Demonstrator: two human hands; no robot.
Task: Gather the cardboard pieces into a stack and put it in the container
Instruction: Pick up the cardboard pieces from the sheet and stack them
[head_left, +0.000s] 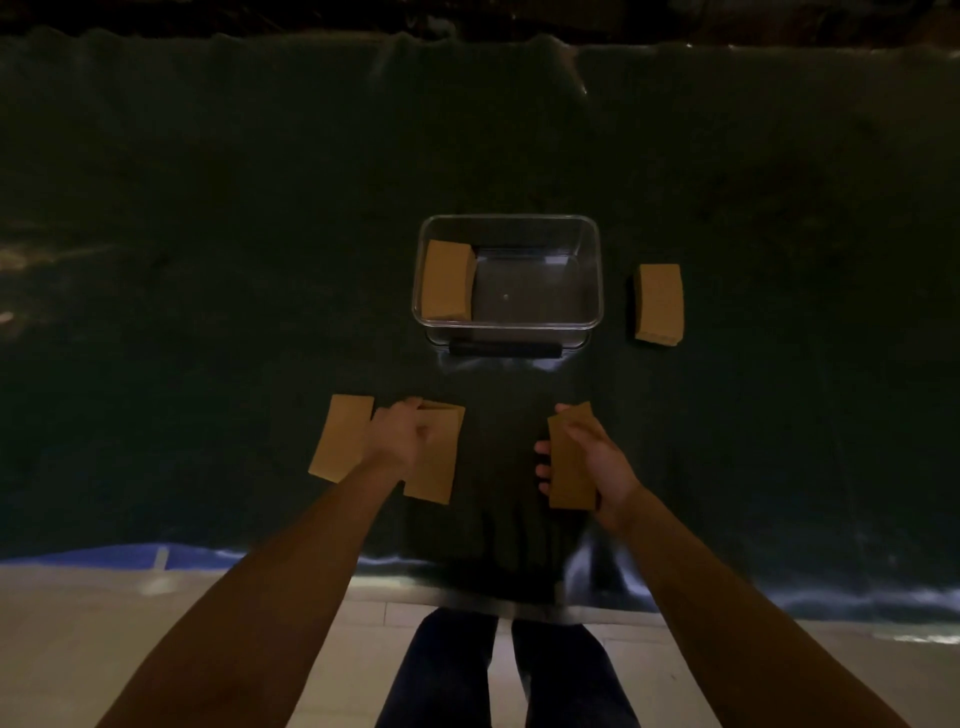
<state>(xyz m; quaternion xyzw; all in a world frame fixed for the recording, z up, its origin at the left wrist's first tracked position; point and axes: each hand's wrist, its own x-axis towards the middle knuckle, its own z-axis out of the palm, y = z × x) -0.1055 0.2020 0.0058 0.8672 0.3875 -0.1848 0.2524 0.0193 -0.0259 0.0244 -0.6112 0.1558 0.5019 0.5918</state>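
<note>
Near the front edge of the dark green cloth-covered table (208, 260), the left hand (397, 434) pinches one flat brown cardboard piece (436, 457). The right hand (597, 457) grips another cardboard piece (569, 462). A third piece (340, 436) lies just beside the left hand. Thin pieces may slip when joined, missing the clear plastic container (592, 270) at the table's middle.

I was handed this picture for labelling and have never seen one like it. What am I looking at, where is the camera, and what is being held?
There is no machine here. A camera worn on a person's head looks down at their two bare arms over a dark cloth. The right hand grips a cardboard piece. The left hand rests on another piece, with a third lying beside it; whether it grips that piece is unclear. Further off stands a clear container with a cardboard stack at its left end. One more stack lies to its right.
</note>
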